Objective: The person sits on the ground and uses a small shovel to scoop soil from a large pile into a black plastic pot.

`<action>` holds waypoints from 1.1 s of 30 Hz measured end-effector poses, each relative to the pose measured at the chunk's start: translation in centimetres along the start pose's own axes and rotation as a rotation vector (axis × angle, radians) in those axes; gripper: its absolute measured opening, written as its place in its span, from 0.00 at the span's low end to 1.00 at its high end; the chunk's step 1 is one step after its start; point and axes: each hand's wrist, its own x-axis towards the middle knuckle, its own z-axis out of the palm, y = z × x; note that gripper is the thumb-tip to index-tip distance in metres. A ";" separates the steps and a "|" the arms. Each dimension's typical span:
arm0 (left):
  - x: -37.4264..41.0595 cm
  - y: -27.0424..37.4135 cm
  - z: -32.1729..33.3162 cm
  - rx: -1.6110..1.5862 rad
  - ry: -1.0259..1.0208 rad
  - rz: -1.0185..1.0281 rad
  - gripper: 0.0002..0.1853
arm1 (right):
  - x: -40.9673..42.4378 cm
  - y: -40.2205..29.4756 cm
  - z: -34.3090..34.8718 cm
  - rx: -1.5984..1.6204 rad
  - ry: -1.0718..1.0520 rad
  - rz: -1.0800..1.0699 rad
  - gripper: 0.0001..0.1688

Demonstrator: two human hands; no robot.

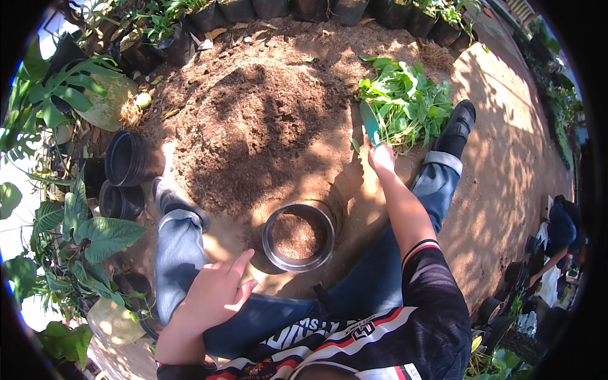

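A hand trowel with a green blade (369,119) lies along the left edge of a heap of leafy green seedlings (408,102). My right hand (382,157) is closed around its handle end. Between my legs stands a round black plastic pot (298,237), partly filled with brown soil. My left hand (225,287) is held over my left thigh, to the left of the pot, fingers apart and empty. Beyond the pot a broad mound of loose brown soil (247,128) spreads over the ground, dappled with shade.
Stacked empty black pots (126,159) lie left of my left foot. Black grow bags with plants (349,12) line the far edge of the soil. Large-leaved plants (109,237) crowd the left side. Another person (560,232) is at the far right among pots.
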 end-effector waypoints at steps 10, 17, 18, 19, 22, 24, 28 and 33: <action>2.1 0.4 -0.8 -0.020 -0.017 0.038 0.26 | 5.5 1.6 0.6 -0.103 0.135 -0.108 0.12; 3.0 0.5 -1.1 0.007 -0.079 0.010 0.27 | 10.0 0.8 -0.4 -0.119 0.118 0.076 0.15; 3.1 0.7 -1.2 0.000 -0.087 0.009 0.28 | 9.9 0.4 -0.6 -0.103 0.120 0.065 0.15; 3.2 0.9 -1.3 -0.007 -0.094 0.008 0.28 | 9.8 -0.1 -0.6 -0.088 0.122 0.053 0.15; 3.1 0.9 -1.2 -0.015 -0.103 0.024 0.28 | 6.8 -1.6 -1.0 0.048 0.209 -0.011 0.16; 3.1 0.8 -1.1 -0.011 -0.101 0.036 0.28 | 5.9 -1.9 -1.6 0.049 0.148 0.003 0.16; 3.1 0.8 -1.2 0.003 -0.112 0.024 0.28 | 5.2 -1.9 -2.2 -0.003 0.092 0.060 0.15; 3.1 0.9 -1.1 -0.006 -0.115 0.024 0.28 | 7.1 -2.0 -3.9 -0.103 0.139 -0.053 0.14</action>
